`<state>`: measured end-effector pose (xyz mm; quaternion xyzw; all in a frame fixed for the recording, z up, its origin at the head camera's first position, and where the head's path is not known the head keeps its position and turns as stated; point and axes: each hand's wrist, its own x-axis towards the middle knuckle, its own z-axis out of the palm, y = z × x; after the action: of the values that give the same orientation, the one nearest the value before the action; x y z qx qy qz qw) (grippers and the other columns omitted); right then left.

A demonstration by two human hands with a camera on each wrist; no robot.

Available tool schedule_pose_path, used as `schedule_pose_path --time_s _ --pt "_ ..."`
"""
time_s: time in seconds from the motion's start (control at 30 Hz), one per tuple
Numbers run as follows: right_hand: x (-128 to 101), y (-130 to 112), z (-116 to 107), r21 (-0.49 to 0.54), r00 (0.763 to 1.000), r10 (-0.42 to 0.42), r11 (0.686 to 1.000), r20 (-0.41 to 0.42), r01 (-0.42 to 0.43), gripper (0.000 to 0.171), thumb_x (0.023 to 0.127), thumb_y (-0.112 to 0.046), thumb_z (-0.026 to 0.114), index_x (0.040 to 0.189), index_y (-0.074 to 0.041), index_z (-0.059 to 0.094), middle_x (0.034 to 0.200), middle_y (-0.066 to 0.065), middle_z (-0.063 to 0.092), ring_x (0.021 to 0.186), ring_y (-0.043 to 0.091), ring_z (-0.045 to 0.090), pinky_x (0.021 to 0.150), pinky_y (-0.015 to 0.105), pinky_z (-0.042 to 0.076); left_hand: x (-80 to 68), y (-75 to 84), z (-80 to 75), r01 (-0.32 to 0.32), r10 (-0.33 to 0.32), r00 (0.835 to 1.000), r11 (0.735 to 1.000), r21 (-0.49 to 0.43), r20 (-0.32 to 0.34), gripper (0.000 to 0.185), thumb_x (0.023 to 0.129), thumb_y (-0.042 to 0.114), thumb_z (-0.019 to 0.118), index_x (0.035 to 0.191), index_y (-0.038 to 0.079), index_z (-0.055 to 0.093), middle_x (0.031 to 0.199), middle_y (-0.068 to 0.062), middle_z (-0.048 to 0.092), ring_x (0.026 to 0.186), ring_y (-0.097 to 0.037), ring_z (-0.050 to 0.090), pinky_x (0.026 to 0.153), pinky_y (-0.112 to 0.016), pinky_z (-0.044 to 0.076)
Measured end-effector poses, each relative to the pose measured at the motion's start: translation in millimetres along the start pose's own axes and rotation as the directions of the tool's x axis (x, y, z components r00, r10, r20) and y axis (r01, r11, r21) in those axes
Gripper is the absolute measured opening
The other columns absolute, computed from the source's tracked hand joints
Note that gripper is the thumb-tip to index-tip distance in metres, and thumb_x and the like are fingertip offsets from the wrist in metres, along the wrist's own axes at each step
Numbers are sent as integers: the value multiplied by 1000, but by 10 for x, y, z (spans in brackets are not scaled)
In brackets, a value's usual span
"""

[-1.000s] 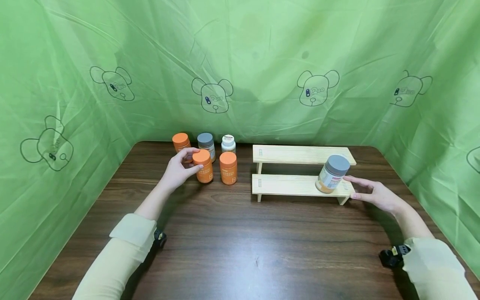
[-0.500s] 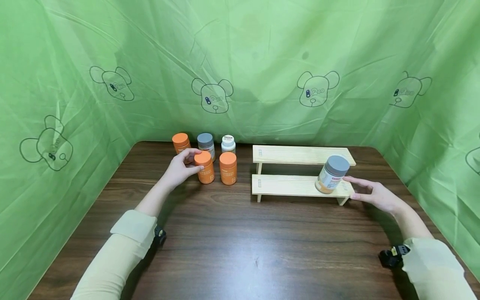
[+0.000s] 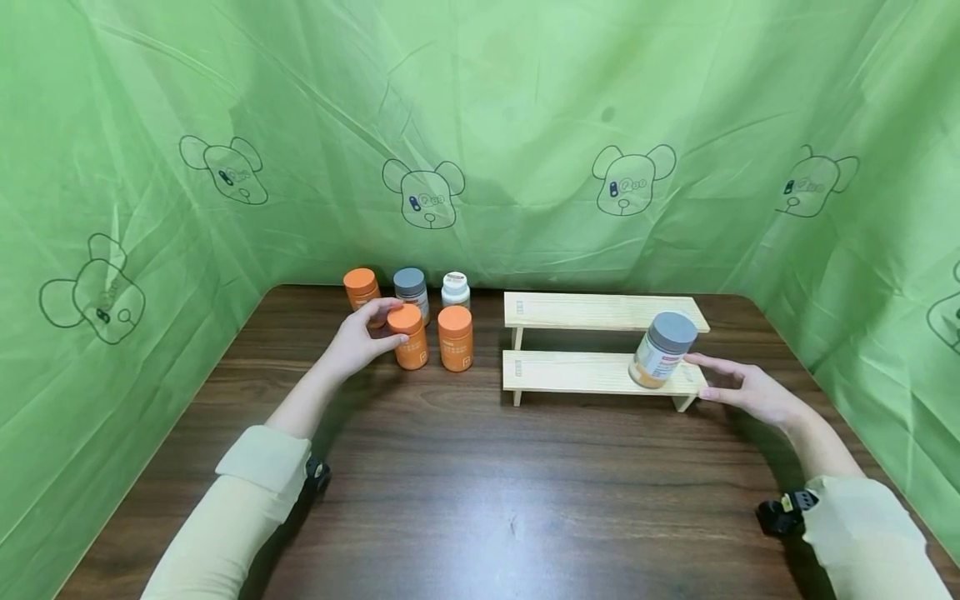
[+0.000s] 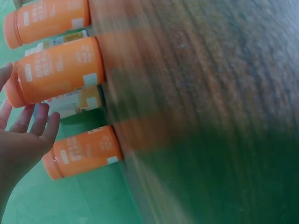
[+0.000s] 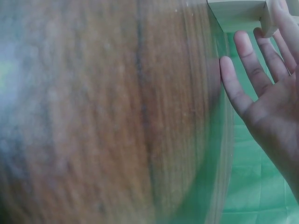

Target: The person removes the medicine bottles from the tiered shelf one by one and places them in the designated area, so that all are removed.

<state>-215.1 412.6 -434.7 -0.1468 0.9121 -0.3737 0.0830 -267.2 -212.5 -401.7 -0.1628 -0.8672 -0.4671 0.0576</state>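
My left hand [image 3: 357,342] cups an orange bottle [image 3: 409,337] at the back left of the table. The thumb lies against the bottle's front. In the left wrist view the fingers [image 4: 41,122] are stretched out loosely beside that bottle [image 4: 56,70], not curled round it. My right hand [image 3: 742,387] lies flat, fingers straight, at the right end of a two-step wooden shelf [image 3: 577,372]. A grey-lidded jar [image 3: 663,350] stands on the lower step, a small gap left of my fingertips. The right wrist view shows the open palm [image 5: 266,93] beside the shelf's foot [image 5: 238,14].
Around the cupped bottle stand another orange bottle [image 3: 455,337], a third orange one [image 3: 362,286], a grey-lidded bottle [image 3: 410,287] and a small white bottle [image 3: 455,289]. The shelf's upper step [image 3: 600,310] is bare. Green cloth [image 3: 480,125] walls three sides of the dark wooden table [image 3: 480,492].
Both hands and all the bottles stay where they were; only the head view shifts slightly.
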Motion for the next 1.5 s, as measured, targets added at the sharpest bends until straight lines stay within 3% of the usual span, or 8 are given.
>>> schedule_pose_path --time_s 0.2,0.6,0.87,1.27,1.33,1.5 --pt "8 9 12 -7 1000 2 1000 -2 -2 56 91 -24 63 143 -22 42 146 5 40 109 -6 45 84 14 39 -41 154 -18 -22 24 999 999 35 -42 59 81 19 75 133 9 50 131 -12 55 120 -28 49 101 -51 38" --pt "7 3 -8 8 1000 -4 1000 7 4 57 92 -24 63 144 -22 41 141 -11 42 106 -4 49 82 14 41 -36 455 -38 -51 53 995 998 22 -90 57 83 22 73 134 11 49 133 -15 53 124 -30 46 102 -54 35" --pt "-2 -1 3 26 1000 7 1000 6 -7 56 91 -23 63 143 -21 42 142 -11 41 109 -6 47 83 13 40 1 716 -3 -80 76 988 996 -27 -137 57 80 25 77 132 16 53 130 -11 56 124 -24 48 101 -49 39" --pt "9 27 19 69 999 -47 997 2 47 56 91 -18 63 143 -16 42 133 -24 44 107 -6 52 84 11 42 -127 1458 11 -35 32 997 998 -48 -72 58 83 17 73 136 11 48 137 -11 50 122 -25 47 100 -44 40" --pt "11 27 17 73 999 -48 996 -3 48 56 91 -18 63 143 -15 42 133 -24 44 108 -6 51 84 11 41 -127 1497 33 -47 44 997 998 -43 -68 58 83 17 72 136 11 48 138 -10 49 125 -24 45 101 -45 39" --pt "12 33 21 65 1000 -21 998 -11 21 56 90 -19 64 143 -18 43 132 -26 43 108 -8 50 84 10 41 -22 1384 128 -85 80 994 994 -66 -76 59 82 22 74 136 21 49 140 -1 48 127 -20 43 102 -45 37"
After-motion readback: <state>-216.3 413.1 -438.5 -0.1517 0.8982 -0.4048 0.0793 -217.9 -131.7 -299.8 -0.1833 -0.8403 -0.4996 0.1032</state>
